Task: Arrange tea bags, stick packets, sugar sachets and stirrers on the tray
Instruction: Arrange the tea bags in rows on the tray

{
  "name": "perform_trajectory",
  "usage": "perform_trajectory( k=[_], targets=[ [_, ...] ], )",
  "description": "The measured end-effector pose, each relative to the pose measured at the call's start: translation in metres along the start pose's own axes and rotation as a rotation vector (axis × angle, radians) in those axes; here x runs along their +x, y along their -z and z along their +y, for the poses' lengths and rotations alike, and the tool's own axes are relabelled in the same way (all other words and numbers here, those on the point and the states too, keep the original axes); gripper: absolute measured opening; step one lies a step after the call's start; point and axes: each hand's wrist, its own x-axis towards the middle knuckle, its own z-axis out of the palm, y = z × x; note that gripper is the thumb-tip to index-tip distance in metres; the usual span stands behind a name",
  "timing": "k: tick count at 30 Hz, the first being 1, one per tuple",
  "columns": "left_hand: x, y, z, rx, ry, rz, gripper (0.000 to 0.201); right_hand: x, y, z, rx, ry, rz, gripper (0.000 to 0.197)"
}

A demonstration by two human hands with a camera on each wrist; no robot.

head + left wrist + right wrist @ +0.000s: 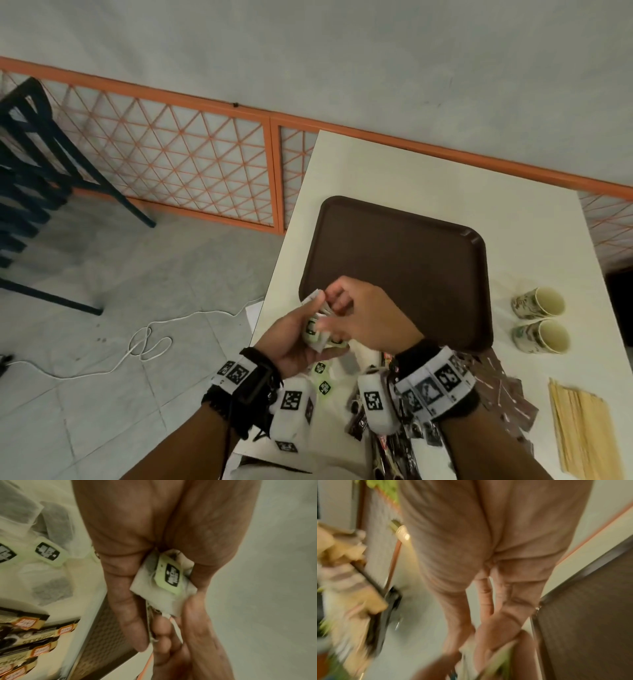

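1. Left hand (291, 337) grip holds a small bunch of tea bags (164, 588) above the table (394, 164) edge.
2. Right hand (363, 317) grip pinches the same bunch.
3. More tea bags (322, 377), stick packets (34, 639) and stirrers (579, 428) lie near.
4. Farther away is the brown tray (404, 253).

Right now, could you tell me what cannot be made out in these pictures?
- How many tea bags the left hand holds: fingers cover the stack in the left wrist and head views.
- What the right hand grips: right wrist view is blurred.
- The stick packets: cut off by the left wrist view's edge, and wrists hide them in the head view.
- The near edge of the tray: hidden behind both hands, head view.
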Motion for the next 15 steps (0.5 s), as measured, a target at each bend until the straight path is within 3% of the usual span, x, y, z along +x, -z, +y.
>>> perform_trajectory(
  k=[4,7,11,15],
  targets=[
    [-0.006,0.009,0.013,-0.078,-0.047,0.018,0.033,-0.002,0.026,0.000,0.165,-0.027,0.090,0.017],
    [-0.012,0.007,0.013,-0.125,-0.084,0.011,0.033,-0.016,0.016,0.000,0.087,-0.015,0.104,0.017],
    [-0.016,-0.006,0.010,-0.175,-0.141,-0.014,0.029,-0.033,-0.018,-0.002,-0.031,0.116,0.275,0.016],
    [-0.018,-0.018,0.006,-0.221,-0.161,-0.080,0.025,-0.031,-0.033,-0.006,-0.110,0.130,0.411,0.016]
  ],
)
